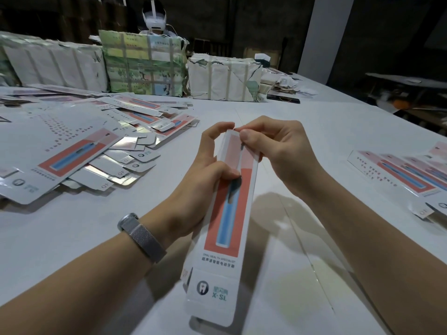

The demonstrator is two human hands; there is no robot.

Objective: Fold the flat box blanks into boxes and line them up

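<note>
Above the table (314, 141), box (227, 213) gripped in left fingers (215, 134), right fingers (246, 135) seemingly pinching its top

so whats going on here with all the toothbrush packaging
A person is folding a long toothbrush box over the white table. The left hand holds its side while the right hand pinches the far end flap. A heap of flat blanks lies to the left, and folded boxes sit lined up on the right.

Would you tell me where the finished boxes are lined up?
In the head view, the finished boxes lie in a row at the table's right edge, beyond the right hand.
</note>
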